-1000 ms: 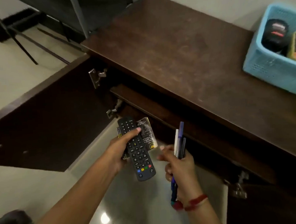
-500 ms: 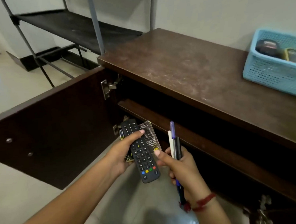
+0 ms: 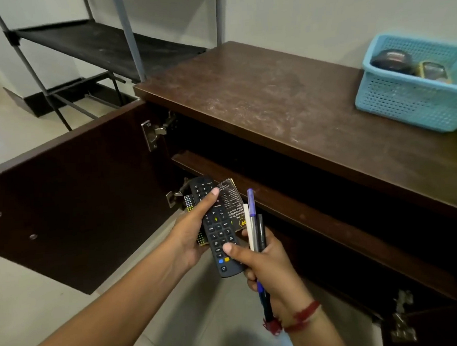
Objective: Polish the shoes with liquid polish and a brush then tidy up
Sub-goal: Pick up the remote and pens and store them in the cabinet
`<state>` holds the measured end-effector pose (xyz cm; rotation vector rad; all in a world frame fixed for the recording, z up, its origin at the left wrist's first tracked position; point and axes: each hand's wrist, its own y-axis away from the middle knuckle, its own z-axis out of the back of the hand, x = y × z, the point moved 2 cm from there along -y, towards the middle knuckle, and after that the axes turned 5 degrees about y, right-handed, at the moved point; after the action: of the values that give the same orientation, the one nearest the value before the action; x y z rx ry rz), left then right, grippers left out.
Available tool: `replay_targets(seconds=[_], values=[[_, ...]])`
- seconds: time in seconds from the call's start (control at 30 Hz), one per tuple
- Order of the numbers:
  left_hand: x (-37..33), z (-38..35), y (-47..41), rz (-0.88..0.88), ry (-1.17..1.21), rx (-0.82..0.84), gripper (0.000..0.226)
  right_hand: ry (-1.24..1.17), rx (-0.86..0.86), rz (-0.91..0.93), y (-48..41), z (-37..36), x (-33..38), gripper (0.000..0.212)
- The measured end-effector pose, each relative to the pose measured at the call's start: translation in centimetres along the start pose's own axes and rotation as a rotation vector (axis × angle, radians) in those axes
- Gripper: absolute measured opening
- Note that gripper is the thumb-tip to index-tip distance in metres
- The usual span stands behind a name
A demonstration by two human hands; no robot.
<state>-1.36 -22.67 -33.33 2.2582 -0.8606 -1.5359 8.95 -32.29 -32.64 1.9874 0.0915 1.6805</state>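
- A black push-button remote control (image 3: 220,234) is held in front of the open cupboard, above the pale floor (image 3: 30,302). It is clasped by the left hand (image 3: 191,238), whose thumb is laid across the upper keys.
- A dark printed card with gold lettering (image 3: 232,199) and a yellow-and-black dotted packet (image 3: 188,202) are stacked beneath it in the same grasp, presumably so that the clutter can be carried together.
- A bundle of white, blue and black pens (image 3: 254,224) is gripped upright in the curled fingers of the right hand (image 3: 269,263). Its thumb is pressed on the remote's lower keys, apparently to steady or take it.
- The remote appears matt and intact, with coloured keys near its lower end.
- Tidying is judged to be under way; nothing for polishing can be identified with certainty.
- The dark wooden cupboard door (image 3: 77,194) is swung wide to the left, so the inner shelf (image 3: 276,196) is exposed as a likely destination.
- On the brown wooden counter (image 3: 271,104), well apart to the right, a light-blue perforated plastic basket (image 3: 404,105) is set; its dark contents cannot be told.
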Motion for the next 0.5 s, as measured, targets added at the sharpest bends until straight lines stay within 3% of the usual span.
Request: replay_targets(seconds=[0.2,0.27,0.37,0.5], values=[[2.2,1.0,-0.5,0.034,0.129,0.047,0.087,-0.084,0.021,-0.020,1.2,0.0,0.0,0.029],[2.2,1.0,-0.6,0.028,0.114,0.002,0.075,-0.116,0.006,-0.009,1.5,0.6,0.3,0.030],[1.0,1.7,-1.2,-0.035,0.054,-0.154,0.039,-0.168,-0.054,0.043,1.5,2.0,0.8,0.027],[-2.1,2.1,-2.1,-0.049,0.001,-0.174,0.030,-0.165,-0.213,0.107,1.0,4.8,1.5,0.026]])
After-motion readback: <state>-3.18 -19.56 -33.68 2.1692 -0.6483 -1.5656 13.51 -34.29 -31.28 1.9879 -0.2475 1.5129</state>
